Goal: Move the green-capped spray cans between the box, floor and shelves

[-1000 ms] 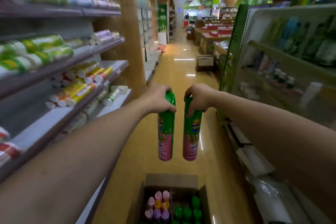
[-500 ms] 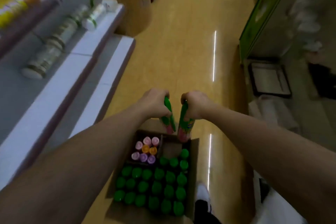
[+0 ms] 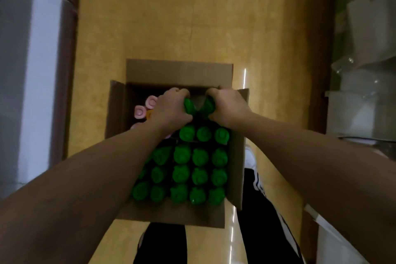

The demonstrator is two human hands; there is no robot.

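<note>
An open cardboard box (image 3: pixel 179 70) stands on the yellow floor below me, filled with several green-capped spray cans (image 3: pixel 200 157) and a few pink-capped cans (image 3: pixel 140 111) at its far left. My left hand (image 3: pixel 169 109) grips the green cap of one spray can (image 3: pixel 189 106) at the far end of the box. Beside it, my right hand (image 3: pixel 227 107) grips the cap of a second green spray can (image 3: pixel 209 106). Both cans are down inside the box, so only their caps show.
A white shelf edge (image 3: pixel 46 70) with a brown base runs along the left. Clear plastic packs and white boxes (image 3: pixel 364 83) sit low on the right. My legs in dark trousers (image 3: pixel 263 231) and a white shoe (image 3: pixel 250 158) stand by the box's near right.
The view has tilted from the aisle down onto the box. Both hands have lowered the two green cans from chest height into the far end of the box.
</note>
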